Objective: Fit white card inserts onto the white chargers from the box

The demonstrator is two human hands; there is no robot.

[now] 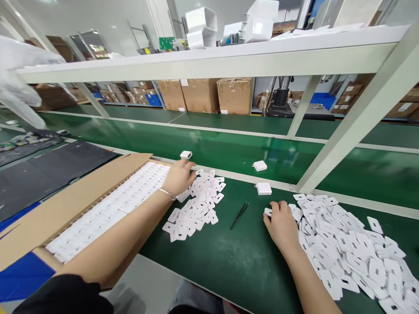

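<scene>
My left hand (179, 176) reaches over the far end of the cardboard tray, fingers apart, just in front of a white charger block (186, 155). A pile of small white plates (199, 205) lies to its right. My right hand (280, 224) is closed on a white plate (268, 212), left of a larger heap of white plates (353, 248). Black tweezers (240, 214) rest on the green bench between the hands. Two more white blocks lie beyond my right hand, one (263, 189) near the bench strip and one (260, 165) on the green belt.
The cardboard tray (81, 209) of white blocks stands at the left, beside a black mat (52, 174). A slanted metal post (353, 113) rises at the right, holding a shelf (209, 65) across the view. Cardboard boxes (235, 96) stand behind the belt (216, 146).
</scene>
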